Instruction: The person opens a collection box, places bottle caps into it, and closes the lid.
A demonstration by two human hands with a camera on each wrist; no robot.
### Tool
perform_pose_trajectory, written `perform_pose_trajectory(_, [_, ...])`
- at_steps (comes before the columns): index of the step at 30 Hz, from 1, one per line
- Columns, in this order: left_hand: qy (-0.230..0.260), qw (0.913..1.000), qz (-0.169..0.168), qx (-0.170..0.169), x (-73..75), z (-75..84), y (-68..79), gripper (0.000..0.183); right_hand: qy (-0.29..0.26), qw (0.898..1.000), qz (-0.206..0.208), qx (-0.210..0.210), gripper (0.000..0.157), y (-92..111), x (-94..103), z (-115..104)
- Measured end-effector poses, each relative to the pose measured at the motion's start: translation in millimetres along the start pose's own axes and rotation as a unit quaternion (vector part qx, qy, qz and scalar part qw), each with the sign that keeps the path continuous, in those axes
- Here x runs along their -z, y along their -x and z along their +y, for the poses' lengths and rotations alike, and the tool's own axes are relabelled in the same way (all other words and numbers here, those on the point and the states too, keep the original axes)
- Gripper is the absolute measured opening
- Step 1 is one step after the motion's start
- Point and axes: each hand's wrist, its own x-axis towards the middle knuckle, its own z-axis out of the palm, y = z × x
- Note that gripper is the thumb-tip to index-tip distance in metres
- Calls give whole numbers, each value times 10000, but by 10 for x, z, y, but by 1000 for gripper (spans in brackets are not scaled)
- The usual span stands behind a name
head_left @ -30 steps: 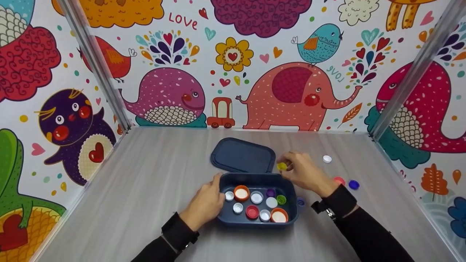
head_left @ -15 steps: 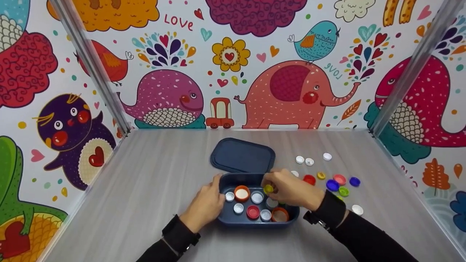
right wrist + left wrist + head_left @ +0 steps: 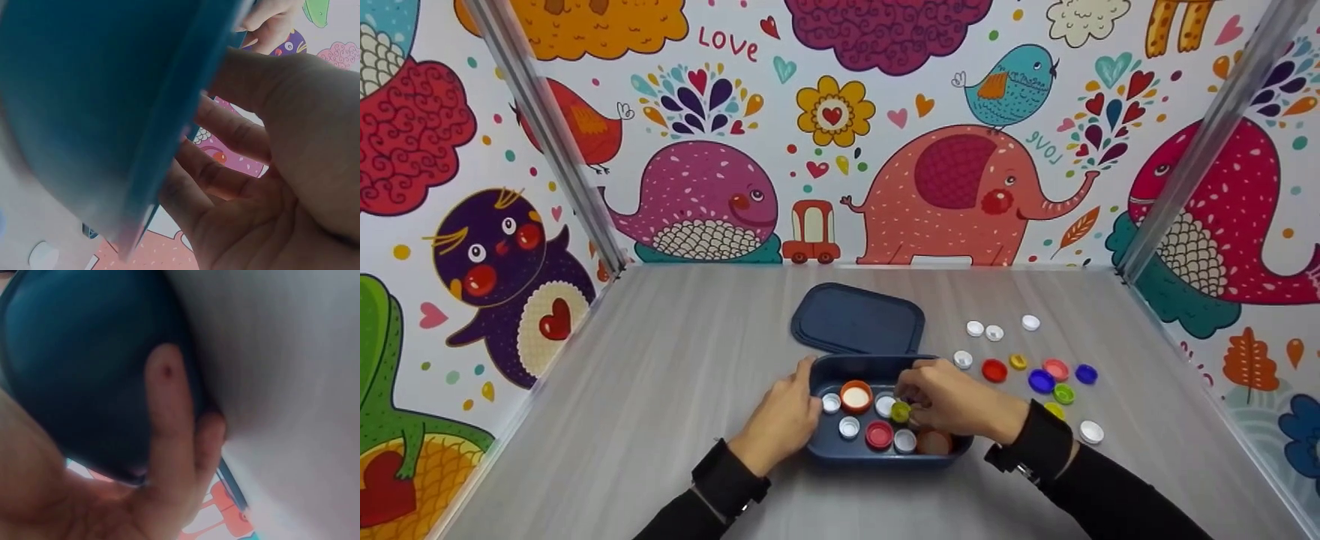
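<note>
My left hand [image 3: 778, 418] holds the left end of a dark blue plastic box [image 3: 877, 455]. In the left wrist view its fingers [image 3: 169, 405] lie along the box's outer wall. Over the right part of the box, my right hand [image 3: 952, 401] pinches a yellow-green bottle cap [image 3: 900, 411] low among the caps inside. Around it in the box are an orange-rimmed cap [image 3: 856, 397], a red cap [image 3: 879, 435] and several white caps [image 3: 849, 427]. The right hand overlaps other caps there. In the right wrist view the box wall [image 3: 101, 101] hides its fingertips.
A dark blue lid [image 3: 859, 319] lies flat behind the box. To the right, loose caps are scattered on the table, among them a red cap [image 3: 994, 370], a blue cap [image 3: 1041, 381] and a white cap [image 3: 1091, 432]. Printed walls [image 3: 825, 172] surround the table.
My right hand has brought the yellow-green cap from beyond the box's back right corner, over the rim and down inside, leftward and nearer. The left hand has stayed on the box.
</note>
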Motion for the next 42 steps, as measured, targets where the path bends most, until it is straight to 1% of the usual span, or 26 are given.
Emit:
perform_pose_trajectory(3, [-23, 10000, 24, 2, -4, -8, -4, 62, -84, 10000, 38, 3, 27, 21, 10, 9])
perform_pose_trajectory(7, [-36, 10000, 29, -1, -10, -13, -4, 62, -242, 9996, 47, -108, 27, 34, 30, 13])
perform_pose_trajectory(11, [-10, 10000, 40, -2, -6, -10, -4, 62, -220, 9994, 197, -165, 26, 35, 66, 51])
perform_pose_trajectory(17, [1, 10000, 44, 62, 2, -5, 0, 62, 79, 9962, 848, -164, 25, 50, 150, 163])
perform_pose_trajectory(19, [2, 10000, 47, 0, 4, -5, 4, 61, 167, 9940, 1066, -169, 25, 58, 184, 215])
perform_pose_trajectory(23, [13, 9998, 74, -175, 3, -13, 8, 60, 218, 9890, 1431, -310, 25, 69, 260, 332])
perform_pose_trajectory(26, [42, 9998, 65, -202, 0, -18, 6, 61, 150, 9848, 1644, -540, 25, 70, 321, 449])
perform_pose_trajectory(30, [45, 9999, 65, -152, -9, -19, 2, 61, 6, 9805, 1765, -865, 26, 83, 403, 670])
perform_pose_trajectory(34, [38, 9999, 80, -127, -21, -12, 2, 62, -112, 9770, 1769, -1190, 30, 100, 472, 915])
perform_pose_trajectory(37, [72, 9999, 53, -80, -20, -3, -1, 62, -172, 9724, 1772, -1510, 33, 102, 511, 1079])
perform_pose_trajectory(42, [21, 10000, 24, 50, -11, 5, -10, 62, -339, 9669, 1564, -1988, 41, 60, 555, 1292])
